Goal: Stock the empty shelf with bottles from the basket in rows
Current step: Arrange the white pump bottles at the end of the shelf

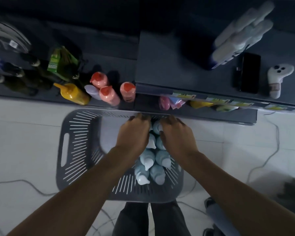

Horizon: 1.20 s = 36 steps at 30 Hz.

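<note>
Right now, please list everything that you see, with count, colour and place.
Grey slotted plastic basket: one, grey, on the white floor.
Pale blue plastic bottles: at least seven, pale blue, inside the basket.
Pink bottles with red caps: three, left shelf.
Yellow squeeze bottle: one, left shelf.
Green carton: one, left shelf.
Black phone: one, right shelf top.
White controller: one, beside the phone.
Left hand, right hand: two, over the basket's bottles; grip hidden.
</note>
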{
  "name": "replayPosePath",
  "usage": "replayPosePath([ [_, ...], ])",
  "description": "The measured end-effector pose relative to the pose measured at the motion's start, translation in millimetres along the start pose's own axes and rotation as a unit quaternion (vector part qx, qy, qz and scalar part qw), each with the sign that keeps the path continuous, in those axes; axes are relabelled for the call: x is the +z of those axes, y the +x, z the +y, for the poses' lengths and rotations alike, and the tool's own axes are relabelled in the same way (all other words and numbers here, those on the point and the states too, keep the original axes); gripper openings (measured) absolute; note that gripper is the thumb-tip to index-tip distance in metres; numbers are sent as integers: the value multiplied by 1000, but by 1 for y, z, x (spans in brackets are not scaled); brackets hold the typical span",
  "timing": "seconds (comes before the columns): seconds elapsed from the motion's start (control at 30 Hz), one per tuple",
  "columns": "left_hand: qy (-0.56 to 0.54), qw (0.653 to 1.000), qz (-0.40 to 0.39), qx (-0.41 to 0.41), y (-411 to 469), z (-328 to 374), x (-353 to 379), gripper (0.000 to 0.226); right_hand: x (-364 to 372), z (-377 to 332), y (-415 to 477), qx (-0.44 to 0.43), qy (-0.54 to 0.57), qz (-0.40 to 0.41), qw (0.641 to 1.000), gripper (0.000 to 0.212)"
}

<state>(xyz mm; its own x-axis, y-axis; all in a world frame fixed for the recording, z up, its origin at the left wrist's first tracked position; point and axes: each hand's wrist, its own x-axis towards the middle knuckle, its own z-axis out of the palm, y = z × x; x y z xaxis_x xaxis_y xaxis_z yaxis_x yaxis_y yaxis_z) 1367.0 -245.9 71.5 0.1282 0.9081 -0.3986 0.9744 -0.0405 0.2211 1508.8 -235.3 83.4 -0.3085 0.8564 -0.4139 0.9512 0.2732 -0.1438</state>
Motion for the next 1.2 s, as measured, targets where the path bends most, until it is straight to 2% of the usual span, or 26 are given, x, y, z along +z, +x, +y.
replayPosePath([
  [0.27, 25, 1000, -16, 0, 5, 2, 12, 26, 21, -4, 6, -4, -89, 2, 996, 27],
  [0.5, 43, 999, -21, -8, 6, 3, 16, 18, 20, -3, 9, 1, -93, -22, 995, 23],
  [0.63, 63, 998, 2, -13, 3, 2, 15, 16, 14, -3, 4, 7, -88, -19, 996, 18],
  [0.7, 57, 998, 8, -11, -2, 1, 7, 9, 8, -5, 0, 4, -77, -5, 997, 16],
  [0.93, 103, 994, 3, -25, -29, 7, -37, 18, -29, -9, -27, -3, -63, 61, 996, 19],
  [1.2, 96, 994, 41, -20, -64, 34, -126, 17, -119, -12, -65, 12, -27, 93, 995, 21],
])
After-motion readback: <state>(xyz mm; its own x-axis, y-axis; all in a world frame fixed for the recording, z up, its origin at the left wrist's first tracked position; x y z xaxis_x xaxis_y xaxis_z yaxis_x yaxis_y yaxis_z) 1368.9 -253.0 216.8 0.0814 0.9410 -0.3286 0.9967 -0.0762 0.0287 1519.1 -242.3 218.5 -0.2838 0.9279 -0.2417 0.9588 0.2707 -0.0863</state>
